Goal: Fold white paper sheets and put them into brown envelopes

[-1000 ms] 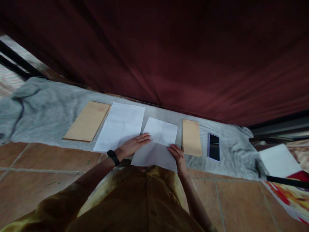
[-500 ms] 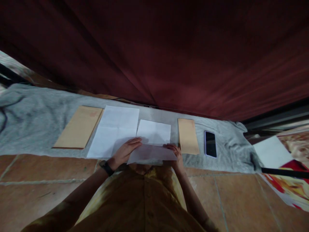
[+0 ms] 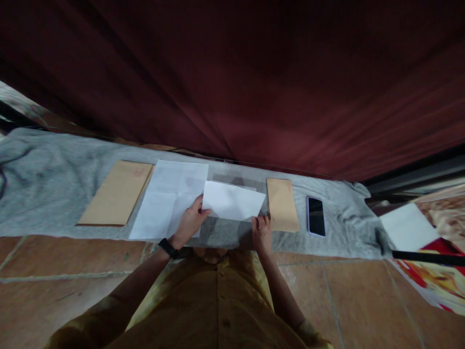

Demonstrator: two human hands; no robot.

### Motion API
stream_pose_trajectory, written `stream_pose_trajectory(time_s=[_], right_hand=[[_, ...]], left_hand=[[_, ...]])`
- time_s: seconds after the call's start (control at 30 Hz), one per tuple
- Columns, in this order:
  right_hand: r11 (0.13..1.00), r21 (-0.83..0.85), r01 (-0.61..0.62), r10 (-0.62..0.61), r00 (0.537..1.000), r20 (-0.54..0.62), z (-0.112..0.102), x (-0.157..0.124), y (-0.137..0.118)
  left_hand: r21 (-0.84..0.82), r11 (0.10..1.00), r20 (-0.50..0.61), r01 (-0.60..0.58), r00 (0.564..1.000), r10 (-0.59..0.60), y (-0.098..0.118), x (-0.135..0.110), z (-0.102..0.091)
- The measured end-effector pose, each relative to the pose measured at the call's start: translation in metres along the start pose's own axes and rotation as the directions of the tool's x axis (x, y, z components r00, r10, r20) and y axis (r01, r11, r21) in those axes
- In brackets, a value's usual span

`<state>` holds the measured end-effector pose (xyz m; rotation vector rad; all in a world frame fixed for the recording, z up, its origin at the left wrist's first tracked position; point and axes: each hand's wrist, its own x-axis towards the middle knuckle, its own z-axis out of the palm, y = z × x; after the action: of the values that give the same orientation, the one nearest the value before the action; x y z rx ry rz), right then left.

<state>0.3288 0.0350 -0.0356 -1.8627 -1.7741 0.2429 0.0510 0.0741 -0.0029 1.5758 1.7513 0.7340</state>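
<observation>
A folded white sheet of paper is in front of me, tilted a little, with another white edge showing behind it. My left hand grips its lower left corner, thumb on top and fingers beneath. At the lower right corner, my right hand has curled fingers pinching the paper's edge. Partly under my left hand lies a stack of larger white sheets with fold creases. Just right of my right hand rests a narrow brown envelope.
A grey cloth covers the long narrow surface. Larger brown envelopes lie left of the white sheets. A phone lies at the right. Beyond hangs a dark red curtain. A white sheet sits at far right above the tiled floor.
The near part of the sheet, raised toward me before, is now folded over away from me. My left hand has turned its grip to the left corner; my right hand stays near the right corner.
</observation>
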Motion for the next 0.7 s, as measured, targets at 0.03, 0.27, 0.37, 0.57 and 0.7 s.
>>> stream_pose_trajectory(time_s=[0.03,0.27,0.37,0.57,0.7], right_hand=[[1.0,-0.004,-0.004,0.004,1.0,-0.003,0.0,0.001,0.0],[0.994,-0.11,-0.023,0.024,1.0,0.007,0.001,0.005,-0.005],[0.984,-0.178,-0.029,0.032,0.999,0.016,0.001,0.006,-0.008],[0.972,-0.231,-0.033,0.041,0.999,0.029,-0.001,0.007,-0.013],[0.979,-0.197,-0.043,0.047,0.999,0.015,-0.004,0.009,-0.013]], left_hand=[[0.01,1.0,-0.013,0.009,1.0,-0.009,0.002,0.0,0.001],[0.108,0.992,-0.035,0.066,0.997,-0.063,0.014,0.001,0.005],[0.181,0.981,-0.054,0.073,0.996,-0.064,0.017,0.001,0.007],[0.335,0.937,-0.04,0.097,0.995,-0.088,0.018,0.002,0.011],[0.344,0.932,-0.022,0.115,0.993,-0.114,0.022,0.005,0.011]])
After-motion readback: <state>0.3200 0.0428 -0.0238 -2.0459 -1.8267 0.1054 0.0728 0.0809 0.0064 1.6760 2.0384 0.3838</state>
